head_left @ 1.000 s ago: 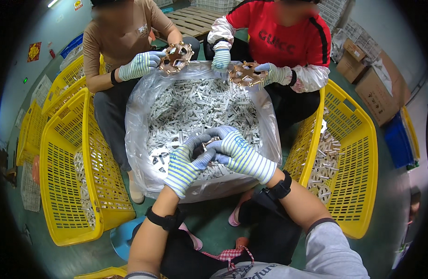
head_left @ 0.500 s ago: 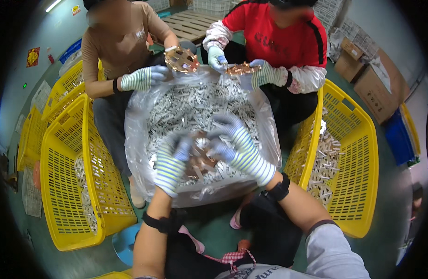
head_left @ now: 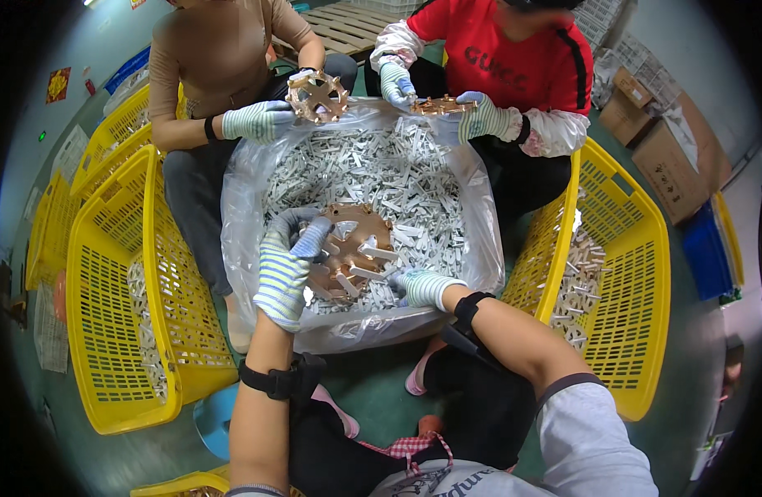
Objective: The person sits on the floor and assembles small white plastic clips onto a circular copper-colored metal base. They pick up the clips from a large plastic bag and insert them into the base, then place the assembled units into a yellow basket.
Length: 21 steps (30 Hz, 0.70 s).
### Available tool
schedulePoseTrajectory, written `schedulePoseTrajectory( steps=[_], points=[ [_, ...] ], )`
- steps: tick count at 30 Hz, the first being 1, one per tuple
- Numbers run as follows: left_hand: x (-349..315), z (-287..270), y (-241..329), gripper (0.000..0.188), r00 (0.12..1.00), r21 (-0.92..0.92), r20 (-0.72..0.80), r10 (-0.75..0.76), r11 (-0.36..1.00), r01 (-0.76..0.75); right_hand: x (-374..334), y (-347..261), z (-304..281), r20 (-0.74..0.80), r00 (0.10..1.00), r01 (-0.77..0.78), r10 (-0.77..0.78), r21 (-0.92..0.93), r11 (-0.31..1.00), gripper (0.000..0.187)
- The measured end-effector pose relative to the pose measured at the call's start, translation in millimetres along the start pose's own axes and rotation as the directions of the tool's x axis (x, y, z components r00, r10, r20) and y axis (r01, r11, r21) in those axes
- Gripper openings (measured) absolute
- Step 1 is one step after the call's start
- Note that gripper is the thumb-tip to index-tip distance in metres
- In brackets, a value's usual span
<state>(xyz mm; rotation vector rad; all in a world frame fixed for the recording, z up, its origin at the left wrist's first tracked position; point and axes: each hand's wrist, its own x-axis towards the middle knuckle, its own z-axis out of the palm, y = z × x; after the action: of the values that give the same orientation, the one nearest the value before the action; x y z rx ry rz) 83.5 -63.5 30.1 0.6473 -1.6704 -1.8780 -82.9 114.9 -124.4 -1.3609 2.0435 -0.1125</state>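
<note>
I see my left hand (head_left: 288, 263), in a striped glove, gripping the left rim of a copper-coloured toothed disc (head_left: 352, 253), fingers curled over its far-left edge. The disc sits tilted above the near part of the clear plastic bag (head_left: 480, 248) of small white plastic parts (head_left: 397, 178), with a few white parts slotted between its teeth. My right hand (head_left: 422, 287) is at the disc's near-right edge, fingers tucked underneath; I cannot tell whether they clench it. On the far side, two other people each hold a similar disc (head_left: 317, 95) over the bag. A yellow basket (head_left: 116, 282) stands left, another yellow crate (head_left: 621, 273) right.
</note>
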Motion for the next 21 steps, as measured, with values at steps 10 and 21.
schedulePoseTrajectory(
  steps=[10,21],
  points=[
    [-2,-10,-1,0.025,0.992,-0.027,0.048,-0.114,0.993,0.115,-13,-10,-39,-0.2,0.97,0.184,-0.135,0.254,0.949,0.033],
    [-2,-6,-11,0.042,0.959,-0.122,0.251,-0.132,0.978,0.167,-47,-13,-92,-0.677,0.728,0.126,-0.111,-0.026,0.992,0.03]
  ],
)
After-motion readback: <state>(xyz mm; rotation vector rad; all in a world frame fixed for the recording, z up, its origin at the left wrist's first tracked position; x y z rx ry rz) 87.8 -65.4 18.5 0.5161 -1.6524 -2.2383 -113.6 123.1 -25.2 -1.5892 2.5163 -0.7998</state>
